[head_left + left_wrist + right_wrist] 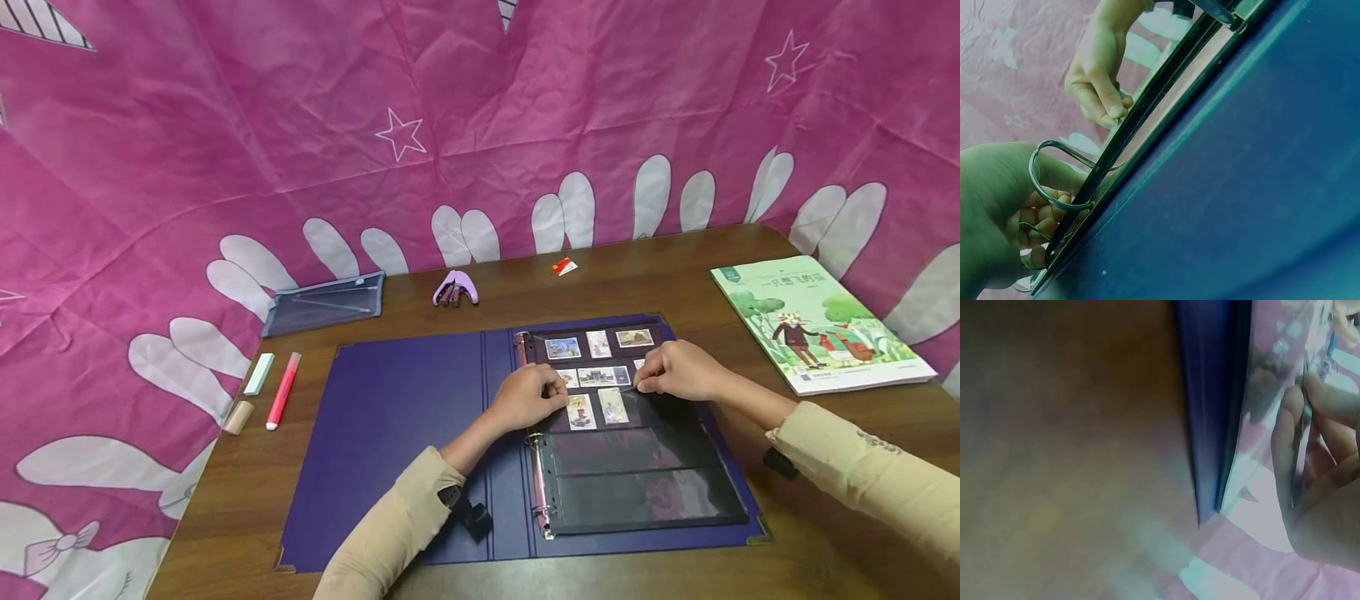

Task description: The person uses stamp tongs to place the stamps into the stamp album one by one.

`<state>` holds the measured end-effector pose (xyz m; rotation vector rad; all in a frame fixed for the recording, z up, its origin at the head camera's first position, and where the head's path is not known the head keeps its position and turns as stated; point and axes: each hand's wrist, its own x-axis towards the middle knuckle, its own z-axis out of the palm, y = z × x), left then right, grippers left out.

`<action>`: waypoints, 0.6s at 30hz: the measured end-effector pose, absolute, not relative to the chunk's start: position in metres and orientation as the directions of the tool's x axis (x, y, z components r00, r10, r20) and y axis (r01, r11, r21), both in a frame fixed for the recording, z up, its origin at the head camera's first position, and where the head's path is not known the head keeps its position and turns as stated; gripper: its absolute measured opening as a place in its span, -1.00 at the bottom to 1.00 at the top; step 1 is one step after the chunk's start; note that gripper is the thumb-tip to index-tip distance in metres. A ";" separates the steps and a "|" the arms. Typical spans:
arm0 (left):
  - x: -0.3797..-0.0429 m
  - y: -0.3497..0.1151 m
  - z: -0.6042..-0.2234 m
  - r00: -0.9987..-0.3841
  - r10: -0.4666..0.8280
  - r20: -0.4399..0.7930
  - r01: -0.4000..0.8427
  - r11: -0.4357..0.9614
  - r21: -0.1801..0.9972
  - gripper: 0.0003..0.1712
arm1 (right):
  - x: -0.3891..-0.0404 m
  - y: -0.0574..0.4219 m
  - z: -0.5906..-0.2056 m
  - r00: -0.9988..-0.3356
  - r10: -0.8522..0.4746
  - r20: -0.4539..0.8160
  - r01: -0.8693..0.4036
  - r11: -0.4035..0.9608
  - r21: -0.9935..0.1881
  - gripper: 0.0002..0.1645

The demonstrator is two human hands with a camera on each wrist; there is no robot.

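Observation:
A purple ring binder (405,417) lies open with a black stamp page (637,454) on its right side. Several stamps sit in the upper clear pockets, among them a pale stamp (613,406) and one with a red figure (581,412). My left hand (528,396) rests over the page's left part, bent fingers at the stamps and next to the metal rings (1054,175). From the right, my right hand (682,371) pinches slim metal tweezers (1300,453), their tips close over the pale stamp. Whether my left fingers pinch the pocket film I cannot tell.
Behind the binder are a mesh pouch (326,304), a purple stapler-like tool (455,288) and a small red-white packet (564,266). A red marker (283,392), a pale green block (258,374) and a tan piece (238,417) lie left. A green picture book (821,325) lies right.

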<state>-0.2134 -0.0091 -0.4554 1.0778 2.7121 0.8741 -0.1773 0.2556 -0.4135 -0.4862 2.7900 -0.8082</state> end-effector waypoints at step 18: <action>-0.213 -0.009 -0.453 -0.745 0.657 0.110 0.598 0.586 0.547 -0.88 | -0.202 0.262 -0.416 -0.840 -0.497 -0.219 -0.254 0.716 -0.650 -0.94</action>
